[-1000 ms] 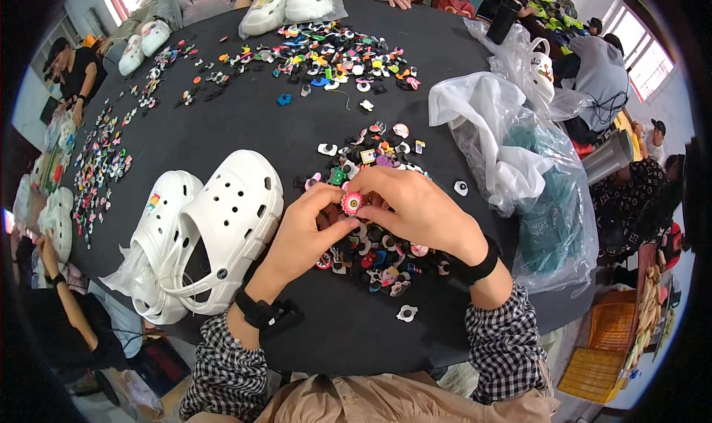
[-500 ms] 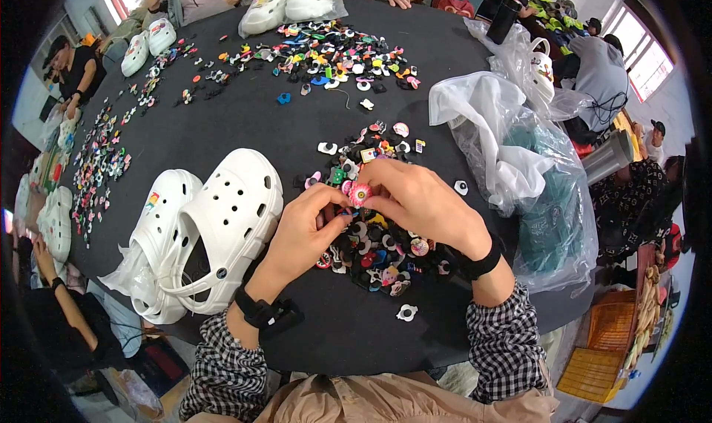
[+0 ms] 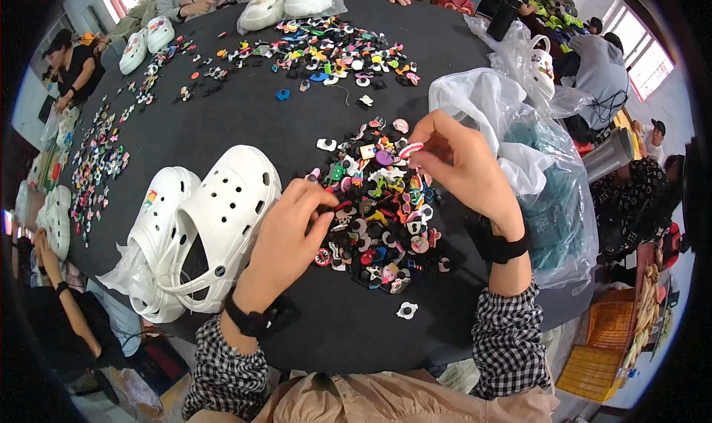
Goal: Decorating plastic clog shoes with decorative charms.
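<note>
My right hand (image 3: 471, 171) is raised over the right side of a pile of shoe charms (image 3: 386, 237). Pinched between its thumb and fingers is a round pink-and-white shoe charm (image 3: 409, 150), tilted nearly edge-on. At the pile's left edge rests my left hand (image 3: 285, 234), its fingers bent and the thumb apart from the forefinger, with no charm visible between them. Left of that hand lies a pair of white clogs (image 3: 233, 200). The farther clog has a small coloured charm (image 3: 152, 197) on its upper, while the nearer one shows bare holes.
More charms spread across the back (image 3: 341, 52) and left (image 3: 100, 163) of the black table (image 3: 245, 111). Clear plastic bags (image 3: 556, 223) lie along the right, near a dark cylinder (image 3: 504, 16). Bagged white clogs (image 3: 308, 0) stand at the far edge. Other people sit around.
My right hand has moved right and a little up with the pink-and-white charm, away from my left hand. The left hand's fingers have spread, lower and slightly left.
</note>
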`<state>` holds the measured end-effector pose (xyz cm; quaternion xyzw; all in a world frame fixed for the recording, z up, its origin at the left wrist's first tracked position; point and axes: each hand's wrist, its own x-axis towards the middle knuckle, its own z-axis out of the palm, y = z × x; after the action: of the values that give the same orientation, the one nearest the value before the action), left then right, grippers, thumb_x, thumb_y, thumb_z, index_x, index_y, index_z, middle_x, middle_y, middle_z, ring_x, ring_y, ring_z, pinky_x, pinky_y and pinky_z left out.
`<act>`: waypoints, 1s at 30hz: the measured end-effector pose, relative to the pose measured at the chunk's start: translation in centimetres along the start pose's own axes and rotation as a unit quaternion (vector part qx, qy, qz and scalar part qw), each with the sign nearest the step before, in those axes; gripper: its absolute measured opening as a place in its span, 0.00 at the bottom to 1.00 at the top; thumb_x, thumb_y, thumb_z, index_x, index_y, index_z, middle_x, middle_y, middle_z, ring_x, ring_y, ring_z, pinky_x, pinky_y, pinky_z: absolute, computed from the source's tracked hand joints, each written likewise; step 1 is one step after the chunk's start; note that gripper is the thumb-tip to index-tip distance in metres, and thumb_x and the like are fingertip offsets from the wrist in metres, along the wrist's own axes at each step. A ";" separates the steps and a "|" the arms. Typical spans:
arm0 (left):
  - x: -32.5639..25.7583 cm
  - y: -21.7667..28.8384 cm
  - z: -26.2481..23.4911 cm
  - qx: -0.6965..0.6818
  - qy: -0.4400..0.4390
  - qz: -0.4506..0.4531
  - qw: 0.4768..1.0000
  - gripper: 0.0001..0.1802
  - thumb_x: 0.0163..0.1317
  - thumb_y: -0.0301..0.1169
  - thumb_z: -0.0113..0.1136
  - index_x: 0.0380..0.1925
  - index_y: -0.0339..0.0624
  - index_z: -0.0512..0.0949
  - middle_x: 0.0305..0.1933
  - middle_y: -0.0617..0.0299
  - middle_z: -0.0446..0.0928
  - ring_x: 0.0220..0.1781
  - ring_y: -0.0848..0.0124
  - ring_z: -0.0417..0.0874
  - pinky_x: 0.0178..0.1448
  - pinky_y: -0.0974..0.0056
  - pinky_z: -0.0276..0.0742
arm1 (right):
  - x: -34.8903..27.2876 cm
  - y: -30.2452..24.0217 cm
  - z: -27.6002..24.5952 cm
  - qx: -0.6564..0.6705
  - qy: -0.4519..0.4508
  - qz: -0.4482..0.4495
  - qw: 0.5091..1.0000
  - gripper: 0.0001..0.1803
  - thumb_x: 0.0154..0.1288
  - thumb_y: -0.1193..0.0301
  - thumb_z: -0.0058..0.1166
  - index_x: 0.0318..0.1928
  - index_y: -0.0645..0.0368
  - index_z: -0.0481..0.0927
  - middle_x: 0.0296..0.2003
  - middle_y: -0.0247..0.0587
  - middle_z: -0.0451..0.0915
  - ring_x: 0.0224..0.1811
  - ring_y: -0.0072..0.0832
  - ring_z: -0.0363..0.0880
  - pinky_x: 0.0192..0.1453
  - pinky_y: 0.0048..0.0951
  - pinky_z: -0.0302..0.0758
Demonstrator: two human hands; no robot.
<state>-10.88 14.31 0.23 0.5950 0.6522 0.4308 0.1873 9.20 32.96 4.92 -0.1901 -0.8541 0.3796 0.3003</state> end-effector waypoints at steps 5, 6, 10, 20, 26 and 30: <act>-1.3 1.0 -1.5 0.139 -0.121 -0.039 0.982 0.10 0.59 0.28 0.69 0.36 0.37 0.78 0.37 0.57 0.76 0.33 0.64 0.80 0.38 0.63 0.75 | -0.3 0.3 -1.5 0.004 -0.030 0.048 0.998 0.10 0.67 0.81 0.57 0.47 0.65 0.76 0.35 0.44 0.82 0.31 0.29 0.81 0.39 0.30 0.76; -1.6 0.8 -1.8 0.161 -0.143 -0.039 0.976 0.15 0.56 0.33 0.73 0.37 0.38 0.78 0.35 0.56 0.76 0.35 0.60 0.82 0.38 0.59 0.76 | -0.3 0.2 -1.6 0.017 -0.044 0.056 0.997 0.09 0.68 0.82 0.54 0.48 0.65 0.76 0.36 0.45 0.81 0.33 0.29 0.83 0.40 0.29 0.78; -2.1 1.0 -2.7 0.219 -0.198 -0.007 0.955 0.22 0.49 0.37 0.78 0.41 0.42 0.78 0.38 0.56 0.77 0.40 0.56 0.83 0.42 0.55 0.77 | -0.6 0.9 -2.7 0.030 -0.095 0.100 0.990 0.08 0.71 0.85 0.51 0.48 0.65 0.77 0.47 0.40 0.76 0.42 0.25 0.84 0.47 0.27 0.84; -2.1 0.7 -2.4 0.245 -0.188 0.032 0.951 0.16 0.52 0.30 0.74 0.39 0.42 0.78 0.39 0.56 0.74 0.42 0.54 0.81 0.44 0.52 0.77 | -0.6 -0.5 -3.5 0.000 -0.130 0.207 0.970 0.06 0.67 0.77 0.56 0.43 0.65 0.77 0.32 0.44 0.83 0.37 0.31 0.86 0.41 0.31 0.79; -1.9 1.1 -3.3 0.217 -0.216 0.018 0.952 0.13 0.54 0.29 0.72 0.38 0.43 0.78 0.37 0.57 0.75 0.36 0.57 0.82 0.40 0.55 0.77 | -0.8 1.2 -2.9 -0.108 -0.118 0.032 0.987 0.06 0.68 0.74 0.54 0.40 0.64 0.80 0.34 0.50 0.83 0.38 0.39 0.84 0.43 0.36 0.78; -1.6 1.2 -3.0 0.142 -0.174 -0.050 0.973 0.13 0.57 0.28 0.71 0.41 0.41 0.78 0.38 0.59 0.75 0.33 0.65 0.80 0.39 0.61 0.77 | -0.7 1.9 -1.9 -0.136 -0.094 0.018 0.986 0.06 0.66 0.73 0.57 0.39 0.63 0.82 0.35 0.48 0.81 0.39 0.43 0.83 0.45 0.39 0.78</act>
<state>-12.03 11.65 2.41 0.6481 0.6929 0.2135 0.2330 11.14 34.80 4.17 -0.2076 -0.9186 0.2817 0.1837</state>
